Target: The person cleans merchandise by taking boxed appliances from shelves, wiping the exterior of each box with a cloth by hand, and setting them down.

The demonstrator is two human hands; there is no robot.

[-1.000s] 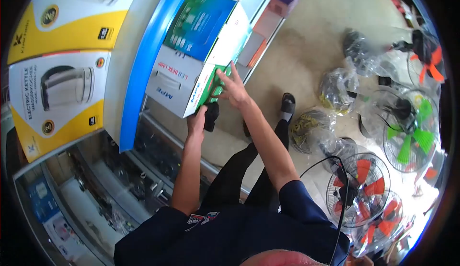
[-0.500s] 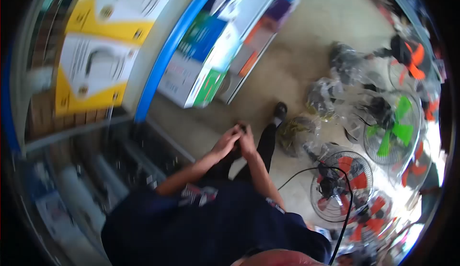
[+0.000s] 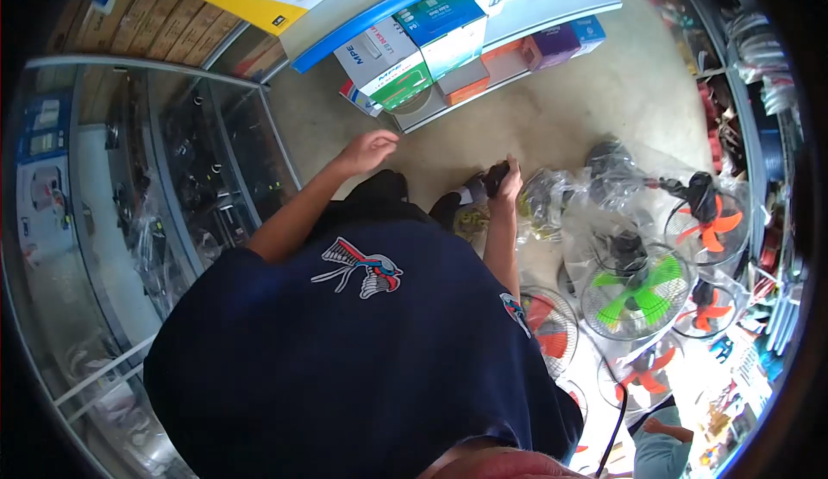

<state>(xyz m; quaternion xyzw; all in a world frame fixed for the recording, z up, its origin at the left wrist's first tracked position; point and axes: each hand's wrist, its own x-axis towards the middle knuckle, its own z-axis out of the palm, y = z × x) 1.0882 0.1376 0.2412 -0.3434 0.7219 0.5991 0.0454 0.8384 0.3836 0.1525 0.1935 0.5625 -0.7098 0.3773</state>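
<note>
My left hand [image 3: 369, 151] is raised over the floor left of centre, its fingers loosely curled with nothing seen between them. On the right, my right hand [image 3: 509, 179] is closed round a small black object [image 3: 496, 179], too dark to identify. Beyond my hands, a white and green LED desk lamp box [image 3: 384, 63] sits on a shelf beside a blue and green box [image 3: 442, 26]. Neither hand touches the boxes.
Several fans, one with green blades [image 3: 638, 294], stand wrapped in plastic at the right. A glass display case [image 3: 185, 151] runs along the left. Another person [image 3: 662, 444] is at the lower right.
My hands, together half a second ago, have come apart, with the black object in my right hand. The view has turned, and the boxes appear higher. Earlier, both hands were at the lamp box.
</note>
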